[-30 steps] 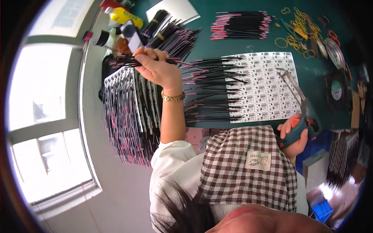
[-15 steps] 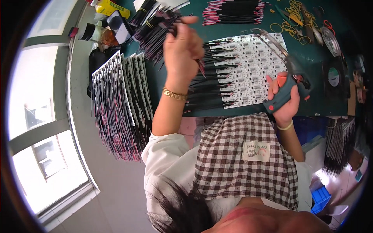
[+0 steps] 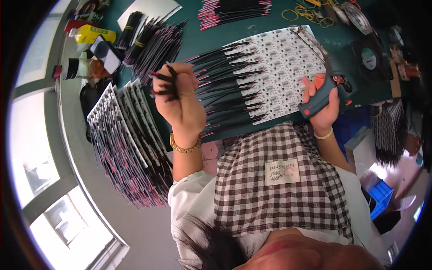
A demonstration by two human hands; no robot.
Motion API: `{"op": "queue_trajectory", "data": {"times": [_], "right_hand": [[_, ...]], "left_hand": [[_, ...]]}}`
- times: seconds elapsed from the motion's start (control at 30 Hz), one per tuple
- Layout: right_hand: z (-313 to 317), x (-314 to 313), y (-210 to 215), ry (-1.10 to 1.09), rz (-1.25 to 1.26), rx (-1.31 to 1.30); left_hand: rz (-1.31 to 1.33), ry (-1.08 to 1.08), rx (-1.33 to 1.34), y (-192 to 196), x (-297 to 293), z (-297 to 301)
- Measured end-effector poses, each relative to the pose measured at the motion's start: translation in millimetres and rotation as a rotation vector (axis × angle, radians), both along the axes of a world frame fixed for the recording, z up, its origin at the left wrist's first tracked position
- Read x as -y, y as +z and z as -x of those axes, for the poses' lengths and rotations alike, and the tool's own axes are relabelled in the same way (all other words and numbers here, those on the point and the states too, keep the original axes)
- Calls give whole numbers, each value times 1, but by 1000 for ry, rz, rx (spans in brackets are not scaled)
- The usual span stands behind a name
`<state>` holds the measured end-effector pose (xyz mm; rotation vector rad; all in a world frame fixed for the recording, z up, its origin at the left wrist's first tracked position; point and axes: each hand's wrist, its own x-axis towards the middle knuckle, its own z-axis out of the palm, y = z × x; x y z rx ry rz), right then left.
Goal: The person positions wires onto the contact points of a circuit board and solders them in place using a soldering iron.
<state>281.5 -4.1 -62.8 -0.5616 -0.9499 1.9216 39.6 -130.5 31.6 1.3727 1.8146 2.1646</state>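
Left hand (image 3: 182, 101), grip closed around a small bunch of thin black wires (image 3: 164, 83) with red tips, raised just left of the white circuit panel (image 3: 281, 63); their lower ends are hidden in the fist. Right hand (image 3: 321, 105), grip closed on a blue-grey soldering tool (image 3: 324, 90) at the panel's right edge. Panel lies flat on the green worktop (image 3: 202, 38), its left part covered by rows of wires.

The wires (image 3: 167, 83) pinched in the left hand (image 3: 180, 101) wear smooth black plastic sleeves with pink tips. The tool (image 3: 321, 92) has a matt blue-grey plastic grip, orange trim and a bare metal tip. The apron (image 3: 279, 189) is checked cloth; the tabletop (image 3: 270, 18) looks matt green.
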Motion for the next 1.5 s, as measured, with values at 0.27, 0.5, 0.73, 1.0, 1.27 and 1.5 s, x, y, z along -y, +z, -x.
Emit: {"op": "queue_trajectory", "data": {"times": [0.27,0.5,0.73,1.0,1.27,1.5], "right_hand": [[-1,1,3,90,-23,-39],[0,2,3,109,-43,-26],[1,5,7,107,-67,2],[-1,3,11,85,-58,41],[-9,2,13,32,-100,44],[-48,26,25,154,-45,10]], "left_hand": [[-261,-11,48,-5,-2,-4],[-40,20,112,-26,-10,5],[-81,-60,113,-30,-7,7],[321,-34,-35,6,-10,-18],[635,-281,-581,-26,-30,-46],[790,-291,-637,-45,-24,-56]]}}
